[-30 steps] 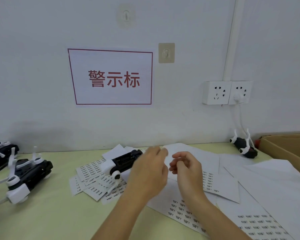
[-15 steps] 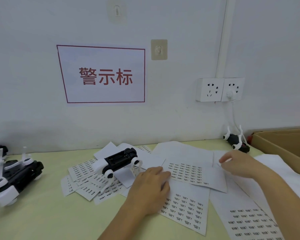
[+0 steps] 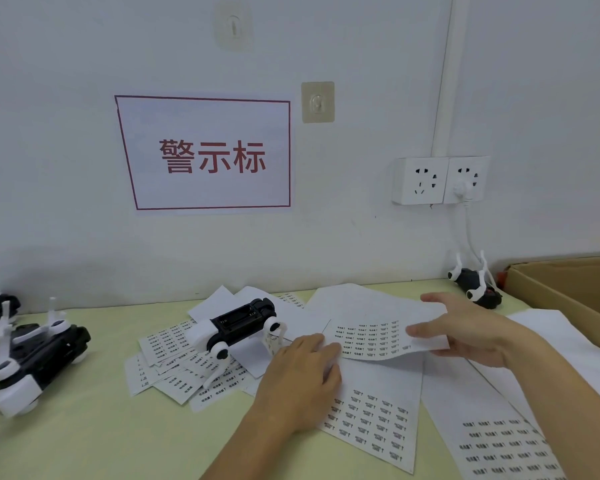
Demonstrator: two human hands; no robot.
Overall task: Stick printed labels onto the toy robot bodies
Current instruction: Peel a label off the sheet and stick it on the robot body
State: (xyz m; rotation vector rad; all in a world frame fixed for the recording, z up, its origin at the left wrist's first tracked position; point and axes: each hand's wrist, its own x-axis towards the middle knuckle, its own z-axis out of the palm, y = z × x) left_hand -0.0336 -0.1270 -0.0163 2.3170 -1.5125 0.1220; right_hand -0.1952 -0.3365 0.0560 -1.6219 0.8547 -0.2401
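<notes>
Head view: a partly used label sheet (image 3: 378, 336) is pinched at its right edge by the right hand (image 3: 471, 332), thumb on top, and lifted off the other sheets, while its left corner is touched by the flat, relaxed fingers of the left hand (image 3: 300, 379), which grips nothing. A label is judged to be about to be peeled; a fingertip pinch on one label's corner is called for. The toy robot body (image 3: 238, 325) lies belly-up just left of the sheet, near the table's back edge.

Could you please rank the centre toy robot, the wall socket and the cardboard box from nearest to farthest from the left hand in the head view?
1. Centre toy robot, just left of the left hand.
2. Cardboard box, far right.
3. Wall socket, up on the wall.
</notes>
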